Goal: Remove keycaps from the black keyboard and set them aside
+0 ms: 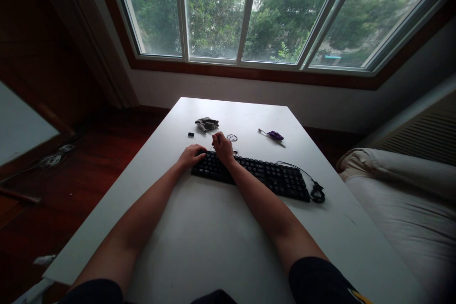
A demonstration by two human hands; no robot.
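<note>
A black keyboard (263,176) lies across the white table (206,242), its cable coiled at the right end (317,193). My left hand (191,156) rests on the keyboard's left corner with fingers curled over it. My right hand (223,146) hovers over the keyboard's upper left part, fingers pinched together on something too small to make out. A thin wire ring (231,137) lies just beyond that hand.
A grey crumpled cloth (206,124) and a small black piece (191,134) lie at the far left of the table. A purple-handled tool (273,135) lies at the far right. A window runs behind; a cushioned seat (402,185) stands to the right.
</note>
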